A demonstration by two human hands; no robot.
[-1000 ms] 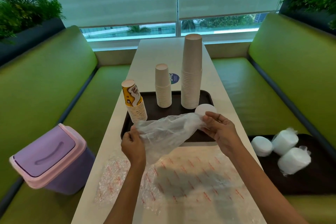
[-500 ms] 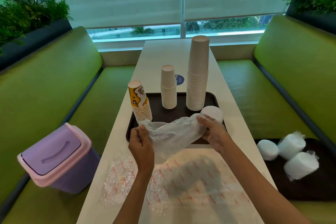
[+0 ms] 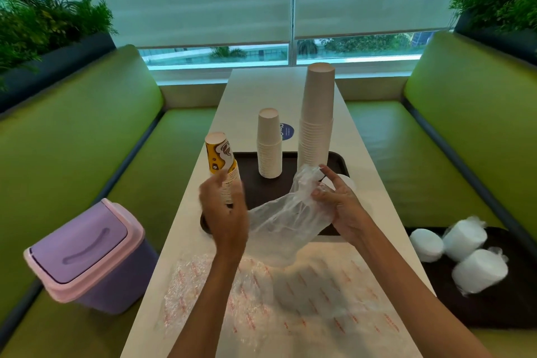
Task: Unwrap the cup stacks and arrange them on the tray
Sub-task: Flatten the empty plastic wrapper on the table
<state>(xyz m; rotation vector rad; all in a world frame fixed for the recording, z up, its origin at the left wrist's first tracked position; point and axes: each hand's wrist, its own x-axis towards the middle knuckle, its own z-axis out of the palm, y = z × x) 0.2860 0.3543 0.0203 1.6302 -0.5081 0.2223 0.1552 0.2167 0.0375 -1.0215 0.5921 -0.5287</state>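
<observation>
A dark tray (image 3: 338,158) on the white table holds three upside-down cup stacks: a yellow patterned stack (image 3: 221,166) at the left, a short white stack (image 3: 270,145) and a tall white stack (image 3: 316,119). A low white stack (image 3: 348,183) peeks out behind my right hand. My right hand (image 3: 340,206) grips one end of an empty clear plastic wrap (image 3: 279,224) above the tray's near edge. My left hand (image 3: 225,212) is blurred, raised in front of the yellow stack, its fingers loose beside the wrap's left end.
Crumpled clear wrappers with red print (image 3: 261,299) lie on the near table. A purple bin with a pink rim (image 3: 87,253) sits on the left green bench. On the right bench a second dark tray (image 3: 499,317) carries wrapped white cup stacks (image 3: 479,270).
My left hand has let go of the wrap and risen toward the yellow stack. My right hand has lifted its end, so the wrap now hangs from that hand alone.
</observation>
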